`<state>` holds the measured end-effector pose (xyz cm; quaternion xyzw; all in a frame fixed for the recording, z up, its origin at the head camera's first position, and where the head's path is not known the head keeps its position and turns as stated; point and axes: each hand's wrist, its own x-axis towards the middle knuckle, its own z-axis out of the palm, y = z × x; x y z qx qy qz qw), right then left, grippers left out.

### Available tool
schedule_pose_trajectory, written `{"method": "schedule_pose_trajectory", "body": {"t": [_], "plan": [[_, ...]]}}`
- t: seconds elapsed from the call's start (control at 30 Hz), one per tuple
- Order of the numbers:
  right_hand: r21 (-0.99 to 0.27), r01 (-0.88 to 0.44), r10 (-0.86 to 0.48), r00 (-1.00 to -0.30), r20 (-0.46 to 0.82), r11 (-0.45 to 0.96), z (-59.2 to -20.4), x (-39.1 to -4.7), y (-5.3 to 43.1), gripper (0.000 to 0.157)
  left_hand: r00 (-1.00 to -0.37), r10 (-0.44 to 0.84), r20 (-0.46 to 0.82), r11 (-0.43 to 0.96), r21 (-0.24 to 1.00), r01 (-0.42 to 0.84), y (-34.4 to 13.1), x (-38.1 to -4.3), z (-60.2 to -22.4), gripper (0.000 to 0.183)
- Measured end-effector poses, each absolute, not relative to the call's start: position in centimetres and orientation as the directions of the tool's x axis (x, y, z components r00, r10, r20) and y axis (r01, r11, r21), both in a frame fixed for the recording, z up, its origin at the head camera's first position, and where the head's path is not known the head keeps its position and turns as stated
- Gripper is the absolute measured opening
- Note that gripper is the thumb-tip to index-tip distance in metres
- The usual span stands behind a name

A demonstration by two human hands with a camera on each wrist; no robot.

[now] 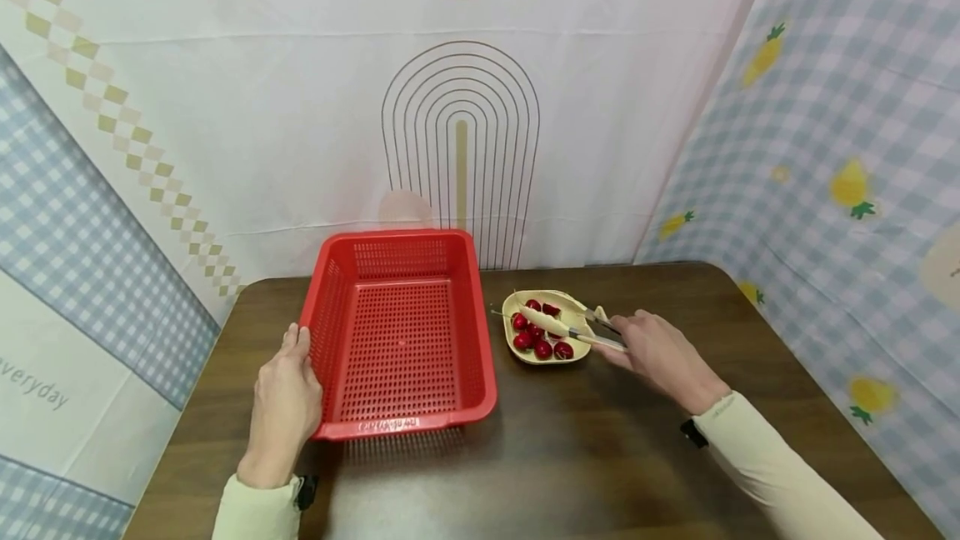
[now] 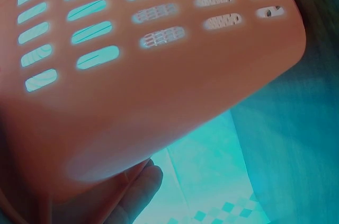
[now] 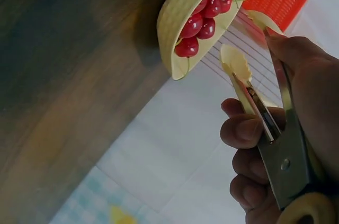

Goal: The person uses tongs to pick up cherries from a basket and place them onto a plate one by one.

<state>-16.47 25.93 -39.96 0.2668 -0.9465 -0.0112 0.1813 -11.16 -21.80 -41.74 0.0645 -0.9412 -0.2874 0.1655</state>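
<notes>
On the left of the table sits a red plastic basket (image 1: 480, 323) with slotted walls and nothing inside. My left hand (image 1: 285, 398) grips its left rim; the left wrist view shows the basket's outer wall (image 2: 132, 113) with fingertips (image 2: 145, 189) at the rim. A small cream dish (image 1: 551, 362) to the right of the basket holds several dark red cherries (image 1: 522, 342), some with stems. My right hand (image 1: 663, 352) holds metal tongs (image 3: 280, 168) with cream tips. In the head view, the spread tips (image 1: 546, 323) overlap the cherries from the right.
The brown wooden table (image 1: 570, 448) meets a white patterned cloth (image 1: 600, 148) at its back edge. Blue checked cloths with printed fruit hang on the right (image 1: 817, 215), and another checked cloth (image 1: 90, 215) hangs on the left.
</notes>
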Motion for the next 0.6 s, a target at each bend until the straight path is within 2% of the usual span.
{"method": "schedule_pose_trajectory", "body": {"t": [0.33,0.47,0.6], "plan": [[0.044,-0.421,-0.404,-0.830,0.385,0.906,-40.9,-15.8,26.8,0.048,-0.930,-0.220,0.294,0.827,0.562,-0.018,-21.7,-11.1,-41.9,0.045],[-0.004,-0.344,-0.314,-0.862,0.399,0.939,-41.7,-15.4,27.1,0.049,-0.931,-0.222,0.289,0.827,0.561,-0.024,-21.7,-11.1,-41.9,0.045],[-0.060,-0.239,-0.198,-0.901,0.387,0.969,-42.4,-15.3,27.5,0.059,-0.931,-0.219,0.292,0.827,0.563,-0.018,-21.8,-11.1,-41.7,0.045]]}}
